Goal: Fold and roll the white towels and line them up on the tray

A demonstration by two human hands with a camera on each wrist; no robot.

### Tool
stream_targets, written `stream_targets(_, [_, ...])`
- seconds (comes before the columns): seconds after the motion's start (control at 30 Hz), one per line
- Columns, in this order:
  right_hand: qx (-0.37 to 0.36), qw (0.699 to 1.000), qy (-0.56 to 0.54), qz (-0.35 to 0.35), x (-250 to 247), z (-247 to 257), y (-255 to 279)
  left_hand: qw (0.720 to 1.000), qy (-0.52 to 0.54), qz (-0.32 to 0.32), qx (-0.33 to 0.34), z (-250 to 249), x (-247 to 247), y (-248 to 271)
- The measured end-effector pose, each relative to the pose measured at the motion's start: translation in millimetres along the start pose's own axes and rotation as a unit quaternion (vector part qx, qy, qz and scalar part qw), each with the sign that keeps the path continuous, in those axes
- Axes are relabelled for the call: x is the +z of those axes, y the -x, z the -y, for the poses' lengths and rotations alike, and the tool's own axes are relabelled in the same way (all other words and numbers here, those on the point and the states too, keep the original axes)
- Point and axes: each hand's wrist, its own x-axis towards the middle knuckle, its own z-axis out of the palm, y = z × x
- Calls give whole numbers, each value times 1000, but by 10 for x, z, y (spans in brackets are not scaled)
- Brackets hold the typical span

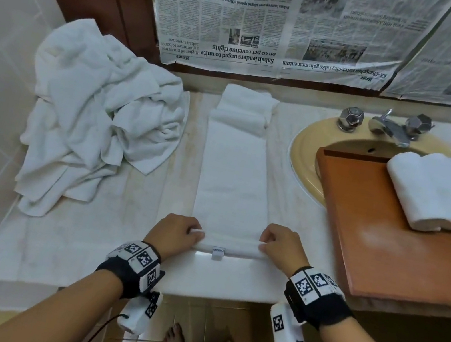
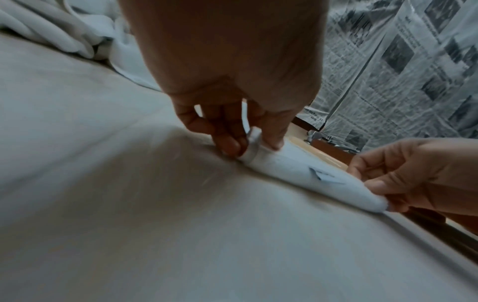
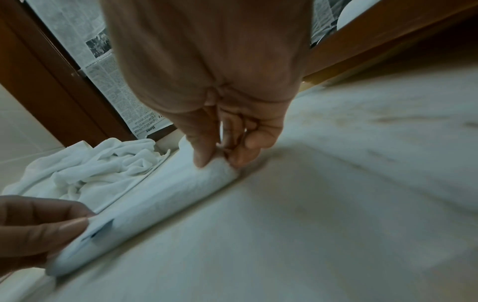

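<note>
Pale marble counter (image 1: 294, 165) under folded towel (image 1: 234, 172), towel heap (image 1: 98, 118), wooden tray (image 1: 388, 229).

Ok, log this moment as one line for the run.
step: starting roll | long folded white towel: near end rolled | left hand: pinching roll | right hand: pinching roll | brown wooden tray: rolled white towels on it

Matt terry-cloth towel (image 1: 236, 172) – smooth wooden tray (image 1: 388, 229) – shiny metal taps (image 1: 388, 127).

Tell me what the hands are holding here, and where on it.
The folded towel: left hand and right hand each pinch one end of its rolled near edge.
</note>
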Motion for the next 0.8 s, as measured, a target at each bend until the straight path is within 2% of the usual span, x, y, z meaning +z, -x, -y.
stream_targets(0.1, [36,999,22,-25,85,55,-26,999,-37,-21,-5,-63,30,-52])
stream_targets(0.2, [24,998,30,-42,130,90,3,997,-46,-46,32,-41,64,-57])
stream_targets(0.3, [-35,994,80,-68,165,101,42,987,-71,-78,121,6,103,-14])
stream_targets(0.43, [-112,977,173,-59,227,67,62,956,-141,-112,231,66,145,53])
stream_targets(0.5, [-153,967,191,-64,252,22,77,950,-159,-113,246,97,154,87])
stream_targets(0.67, [-234,956,153,-87,304,-148,134,945,-175,-72,268,108,119,210])
stream_targets(0.8, [-262,947,172,-76,280,-234,184,948,-169,-71,260,91,133,162])
